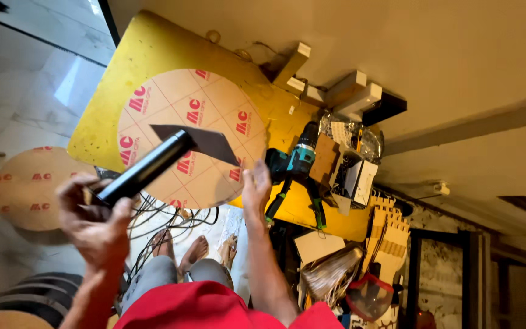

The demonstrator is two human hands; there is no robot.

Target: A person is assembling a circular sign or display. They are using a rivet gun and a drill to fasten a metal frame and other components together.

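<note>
Two bare hands occupy the lower left and lower centre of the frame. The left hand (95, 216), at lower left, is curled tightly around the lower end of a black cylindrical tool (144, 169), which slants up and to the right across the picture. At the tool's upper end sits a dark, flat, roughly triangular sheet (205, 141), its point directed toward the right. The right hand (255, 189), at lower centre, is raised with its fingers together and extended upward; its fingertips lie just beside the lower edge of a round tan disc (214, 109) covered with printed protective film, though contact cannot be confirmed. The disc rests on a yellow board (147, 45) that fills the upper centre. To the right of the right hand, a teal cordless drill (299, 155) lies on the same board, beside a cluster of small boxes and packets (351, 164). White blocks (348, 91) lie near the wall at upper centre right. A second film-covered disc (22, 186) sits on the floor at far left. Tangled black cables (165, 216) lie between the hands, above the person's bare feet (181, 250) and red garment (202, 307) at the bottom edge.
</note>
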